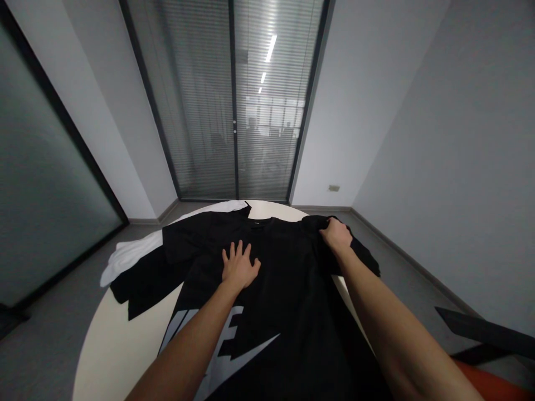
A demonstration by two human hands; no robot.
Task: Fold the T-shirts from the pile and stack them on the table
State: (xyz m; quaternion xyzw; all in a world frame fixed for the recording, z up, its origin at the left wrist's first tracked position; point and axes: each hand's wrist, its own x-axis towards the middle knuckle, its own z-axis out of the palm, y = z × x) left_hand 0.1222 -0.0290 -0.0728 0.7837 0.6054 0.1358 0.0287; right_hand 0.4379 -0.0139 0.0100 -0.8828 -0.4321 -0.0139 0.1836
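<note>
Already, the black T-shirt (pixel 292 273) lay mostly spread under the left hand (pixel 239 271), its fingers wide; beneath the right hand (pixel 337 236), whose curled fingers' grip I could not tell, one sleeve (pixel 364 256) seemed not yet flattened.

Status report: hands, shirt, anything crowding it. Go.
Left hand spread on shirt; right hand at right-side sleeve. Shirt laid out on table, print up. White garment, black garment crowd left-side sleeve.
</note>
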